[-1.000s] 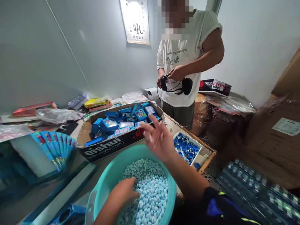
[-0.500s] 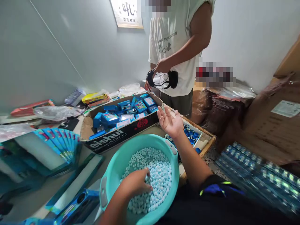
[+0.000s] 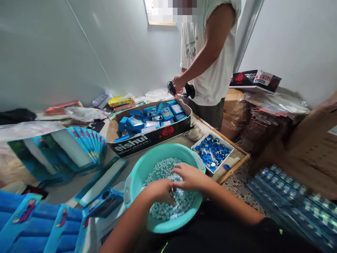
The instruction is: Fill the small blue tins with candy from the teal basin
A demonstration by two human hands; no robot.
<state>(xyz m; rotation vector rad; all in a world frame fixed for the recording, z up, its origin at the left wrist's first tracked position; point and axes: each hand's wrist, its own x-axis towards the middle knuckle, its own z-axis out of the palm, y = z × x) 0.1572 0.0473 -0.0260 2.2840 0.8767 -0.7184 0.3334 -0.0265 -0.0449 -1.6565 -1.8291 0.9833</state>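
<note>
A turquoise basin (image 3: 137, 211) holds many small pale blue and white pieces (image 3: 164, 168). Both hands are inside it, close together over the pieces. My left hand (image 3: 162, 191) comes in from the lower left, its fingers curled down into the pieces; whether anything is between them is hidden. My right hand (image 3: 188, 177) reaches in from the right with fingers apart, its fingertips close to my left hand. Behind the basin stands a black carton (image 3: 137, 146) full of small blue boxes (image 3: 166, 113). A white tray of blue caps (image 3: 214, 151) lies to the right.
A person (image 3: 210, 52) stands behind the table, holding a black strapped device (image 3: 190, 90). Blue packaging (image 3: 63, 225) and a fan of cards (image 3: 88, 144) lie at left. Wrapped blue packs (image 3: 297, 200) and cartons (image 3: 237, 116) are at right.
My right hand has come down from the raised spot near the carton into the basin beside my left hand. The view has shifted, showing more blue packaging at lower left.
</note>
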